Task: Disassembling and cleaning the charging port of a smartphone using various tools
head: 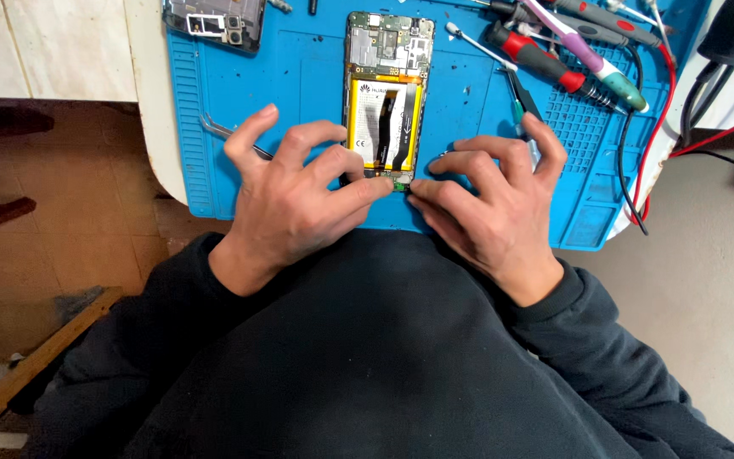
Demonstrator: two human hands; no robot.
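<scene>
Phone [386, 93], back cover off, lies lengthwise on blue repair mat [299, 85] at the desk edge, battery and ribbon cables exposed. Left hand [299, 191] and right hand [490, 195] press fingertips together at its lower end, other fingers splayed to brace it; neither grips anything. Screwdrivers [554, 64] lie well right.

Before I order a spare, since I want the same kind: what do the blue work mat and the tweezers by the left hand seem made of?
The blue mat looks like soft silicone or rubber: matte, with moulded ribs and small compartments. The tweezers beside the left hand look like bare metal, thin, grey and slightly shiny; the hand hides most of them, so this is uncertain.
</scene>
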